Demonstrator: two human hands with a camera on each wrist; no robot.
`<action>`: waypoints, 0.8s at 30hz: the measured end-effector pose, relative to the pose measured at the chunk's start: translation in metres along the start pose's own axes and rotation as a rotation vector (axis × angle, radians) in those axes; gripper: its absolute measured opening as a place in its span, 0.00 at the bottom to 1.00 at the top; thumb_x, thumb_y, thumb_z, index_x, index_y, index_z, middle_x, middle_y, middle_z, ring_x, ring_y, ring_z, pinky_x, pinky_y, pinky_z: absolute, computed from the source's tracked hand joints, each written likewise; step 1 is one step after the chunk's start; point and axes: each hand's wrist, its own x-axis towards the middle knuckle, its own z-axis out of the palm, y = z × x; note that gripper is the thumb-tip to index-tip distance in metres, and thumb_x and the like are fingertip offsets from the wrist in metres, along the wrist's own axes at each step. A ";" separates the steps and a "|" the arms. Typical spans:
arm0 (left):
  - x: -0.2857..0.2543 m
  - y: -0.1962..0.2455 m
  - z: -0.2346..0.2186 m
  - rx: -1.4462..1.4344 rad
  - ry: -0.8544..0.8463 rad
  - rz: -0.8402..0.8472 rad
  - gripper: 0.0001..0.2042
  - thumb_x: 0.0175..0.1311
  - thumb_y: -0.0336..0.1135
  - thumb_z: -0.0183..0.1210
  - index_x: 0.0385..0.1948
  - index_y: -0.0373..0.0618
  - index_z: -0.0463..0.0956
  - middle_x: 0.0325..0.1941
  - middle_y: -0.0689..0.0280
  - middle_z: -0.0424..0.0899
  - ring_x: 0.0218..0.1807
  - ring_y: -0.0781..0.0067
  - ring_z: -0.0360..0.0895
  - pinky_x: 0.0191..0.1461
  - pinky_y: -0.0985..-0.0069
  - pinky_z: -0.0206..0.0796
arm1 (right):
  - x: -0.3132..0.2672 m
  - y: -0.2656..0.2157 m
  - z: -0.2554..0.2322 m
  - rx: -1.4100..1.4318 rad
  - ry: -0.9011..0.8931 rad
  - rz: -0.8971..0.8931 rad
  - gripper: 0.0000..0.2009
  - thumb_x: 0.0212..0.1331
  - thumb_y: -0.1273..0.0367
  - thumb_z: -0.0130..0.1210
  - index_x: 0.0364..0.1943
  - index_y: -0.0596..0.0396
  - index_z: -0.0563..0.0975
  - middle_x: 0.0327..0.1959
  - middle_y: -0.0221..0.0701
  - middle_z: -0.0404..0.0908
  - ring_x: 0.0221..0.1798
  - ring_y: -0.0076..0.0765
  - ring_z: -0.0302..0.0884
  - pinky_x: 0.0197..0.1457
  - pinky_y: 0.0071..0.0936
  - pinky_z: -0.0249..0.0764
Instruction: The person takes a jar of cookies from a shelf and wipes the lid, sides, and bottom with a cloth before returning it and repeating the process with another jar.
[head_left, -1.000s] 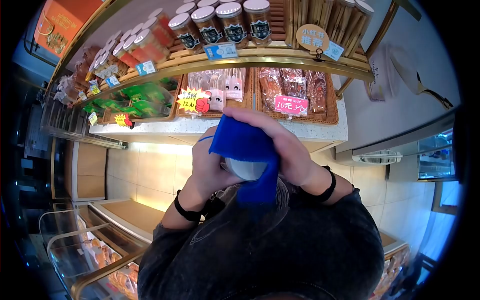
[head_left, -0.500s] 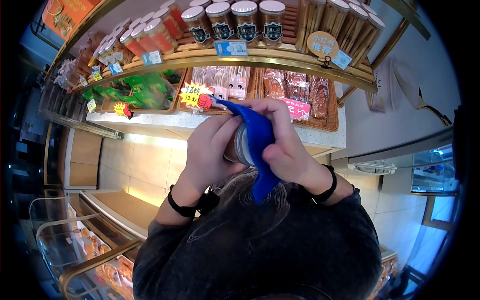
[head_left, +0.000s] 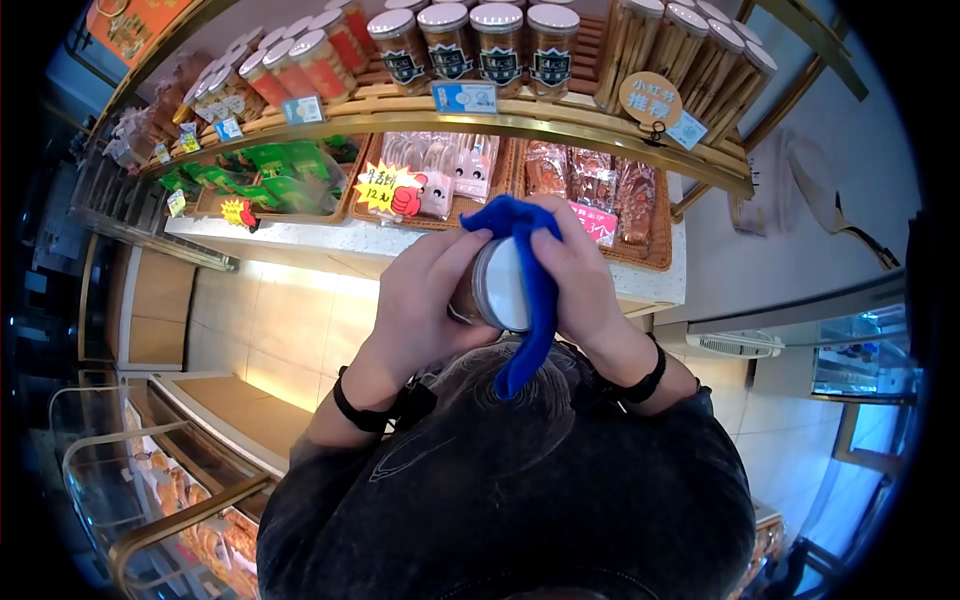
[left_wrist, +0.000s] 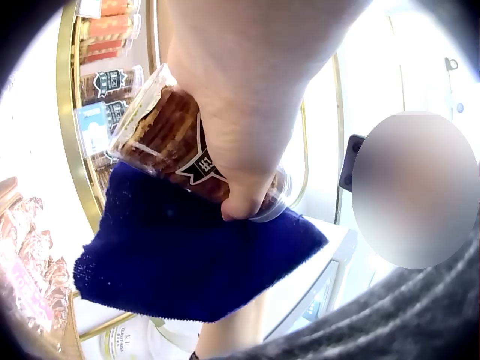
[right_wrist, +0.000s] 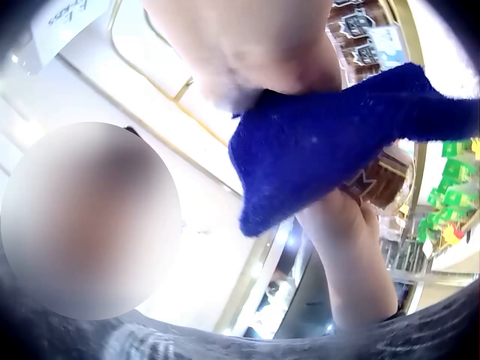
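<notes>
In front of the chest, my left hand [head_left: 412, 290] grips a clear jar with a white lid [head_left: 505, 284]. The left wrist view shows brown snack pieces inside the jar [left_wrist: 166, 133] and a dark label with white edging. A blue cloth [head_left: 540, 292] lies along the jar's right side, its lower end hanging towards the shirt. My right hand [head_left: 583, 280] pinches this cloth against the jar, thumb near the lid's edge. Seen from the right wrist, the cloth [right_wrist: 315, 146] hides most of the jar.
Ahead, a slatted shelf [head_left: 400, 112] with a brass edge bears several similar jars [head_left: 500, 50] and tubs of sticks [head_left: 680, 50]. Below it, wicker baskets [head_left: 640, 252] of packaged snacks stand on a white counter [head_left: 290, 238]. A glass pastry case [head_left: 130, 440] is at the lower left.
The cloth has moved from over the lid to the jar's right side and is now bunched narrower. The white lid shows more fully. Both hands keep their hold.
</notes>
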 end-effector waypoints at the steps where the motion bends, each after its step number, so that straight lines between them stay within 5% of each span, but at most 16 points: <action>1: 0.000 0.001 -0.001 -0.003 0.006 0.003 0.34 0.32 0.35 0.72 0.49 0.41 0.69 0.42 0.55 0.77 0.42 0.52 0.77 0.44 0.66 0.71 | 0.006 0.004 0.000 0.321 0.078 0.101 0.16 0.66 0.64 0.44 0.54 0.56 0.68 0.48 0.33 0.75 0.50 0.29 0.73 0.56 0.28 0.68; 3: 0.000 0.003 -0.003 -0.173 -0.030 -0.149 0.34 0.32 0.34 0.72 0.50 0.41 0.69 0.43 0.55 0.77 0.44 0.52 0.77 0.47 0.67 0.71 | 0.014 0.010 -0.009 0.702 0.184 0.318 0.18 0.66 0.61 0.43 0.55 0.56 0.67 0.49 0.36 0.75 0.50 0.35 0.75 0.56 0.32 0.70; 5: 0.001 0.000 -0.007 -0.199 -0.029 -0.153 0.34 0.32 0.33 0.72 0.50 0.41 0.69 0.50 0.53 0.74 0.54 0.52 0.73 0.55 0.66 0.67 | 0.017 0.009 -0.017 0.780 0.124 0.306 0.19 0.67 0.59 0.41 0.55 0.57 0.67 0.50 0.38 0.75 0.50 0.38 0.75 0.57 0.34 0.71; 8: -0.007 -0.020 -0.017 -0.453 -0.257 -0.331 0.39 0.33 0.37 0.74 0.55 0.40 0.67 0.69 0.50 0.54 0.71 0.55 0.51 0.69 0.62 0.46 | 0.017 0.028 -0.036 0.820 0.079 0.186 0.21 0.68 0.58 0.37 0.55 0.59 0.66 0.51 0.41 0.74 0.51 0.41 0.75 0.57 0.37 0.71; 11: -0.013 -0.035 -0.005 -0.846 -0.422 -0.430 0.41 0.35 0.39 0.74 0.58 0.40 0.65 0.71 0.50 0.50 0.73 0.56 0.48 0.70 0.64 0.44 | 0.018 0.033 -0.043 0.804 0.084 0.111 0.25 0.67 0.54 0.34 0.56 0.60 0.66 0.52 0.42 0.74 0.52 0.43 0.74 0.58 0.39 0.71; 13: -0.014 -0.038 0.001 -0.766 -0.438 -0.394 0.42 0.36 0.39 0.74 0.59 0.39 0.63 0.67 0.53 0.59 0.69 0.60 0.56 0.68 0.66 0.49 | 0.019 0.034 -0.043 0.851 0.057 0.176 0.31 0.64 0.47 0.33 0.57 0.59 0.66 0.53 0.43 0.73 0.53 0.44 0.73 0.60 0.40 0.68; 16: -0.014 -0.041 0.006 -0.854 -0.426 -0.552 0.41 0.37 0.38 0.73 0.59 0.38 0.63 0.52 0.63 0.74 0.56 0.72 0.69 0.61 0.71 0.59 | 0.023 0.031 -0.043 0.917 0.015 0.254 0.39 0.59 0.36 0.31 0.58 0.58 0.66 0.55 0.45 0.71 0.56 0.46 0.72 0.63 0.42 0.65; 19: -0.014 -0.043 -0.002 -0.806 -0.366 -0.605 0.41 0.36 0.37 0.72 0.58 0.38 0.63 0.53 0.62 0.73 0.56 0.72 0.69 0.61 0.72 0.59 | 0.010 -0.001 -0.025 0.856 0.113 0.310 0.40 0.58 0.35 0.30 0.58 0.57 0.66 0.55 0.45 0.72 0.56 0.46 0.72 0.63 0.43 0.64; 21: -0.014 -0.046 -0.005 -0.782 -0.347 -0.591 0.41 0.35 0.37 0.72 0.58 0.37 0.63 0.52 0.62 0.74 0.55 0.72 0.70 0.60 0.72 0.60 | 0.015 0.026 -0.055 0.868 0.098 0.372 0.32 0.63 0.43 0.38 0.58 0.57 0.66 0.54 0.41 0.73 0.55 0.40 0.73 0.62 0.38 0.67; 23: -0.021 -0.048 -0.007 -0.851 -0.215 -0.603 0.42 0.35 0.37 0.72 0.58 0.36 0.63 0.52 0.62 0.74 0.55 0.70 0.70 0.60 0.71 0.60 | 0.012 0.039 -0.061 0.311 0.062 0.124 0.23 0.63 0.58 0.50 0.56 0.59 0.68 0.52 0.37 0.75 0.51 0.32 0.76 0.56 0.30 0.71; 24: -0.025 -0.050 -0.007 -0.896 -0.211 -0.622 0.41 0.34 0.37 0.72 0.57 0.36 0.63 0.53 0.61 0.73 0.56 0.68 0.70 0.60 0.70 0.60 | 0.014 0.042 -0.062 0.338 0.079 0.122 0.17 0.60 0.72 0.54 0.52 0.62 0.71 0.48 0.34 0.78 0.48 0.26 0.76 0.52 0.24 0.73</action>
